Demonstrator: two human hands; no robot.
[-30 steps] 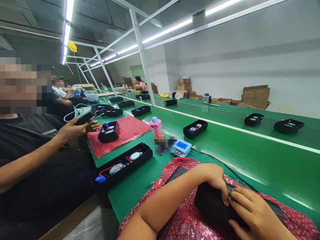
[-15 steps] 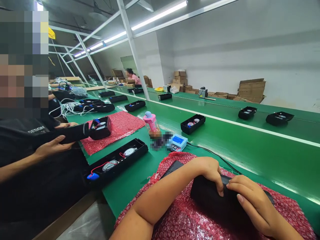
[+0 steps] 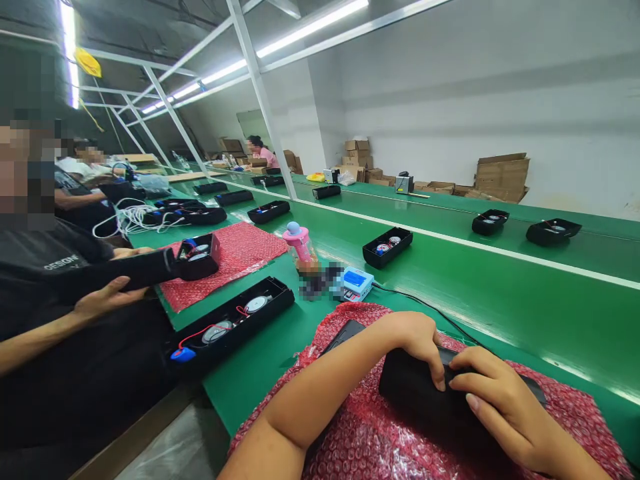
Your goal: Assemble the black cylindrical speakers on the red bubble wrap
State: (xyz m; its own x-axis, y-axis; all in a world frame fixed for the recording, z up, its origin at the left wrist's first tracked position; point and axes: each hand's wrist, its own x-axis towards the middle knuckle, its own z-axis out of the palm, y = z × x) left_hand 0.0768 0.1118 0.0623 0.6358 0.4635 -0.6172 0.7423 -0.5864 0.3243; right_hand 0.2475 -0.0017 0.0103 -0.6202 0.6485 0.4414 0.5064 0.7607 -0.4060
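Speaker [image 3: 425, 407], black, lies on red bubble wrap [image 3: 380, 447] at the near edge of the green belt [image 3: 500, 300]. Left hand [image 3: 417, 343] grasps its top; right hand [image 3: 500, 407] grips its side, fingertips meeting. Open housing [image 3: 235, 323] lies left, at the belt's edge.

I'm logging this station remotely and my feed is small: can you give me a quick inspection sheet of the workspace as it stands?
Surface: green bench, with red bubble wrap under the hands.
Job's things: long black casing lying on the wrap.
Grippers: left hand and right hand both grip the casing from above.
Clutter: open black tray with round parts and a red wire; pink bottle; small blue device.
Cables: black lead running from the blue device; white cables farther left.
Surroundings: co-worker's hand under another black casing; cardboard boxes by the wall.
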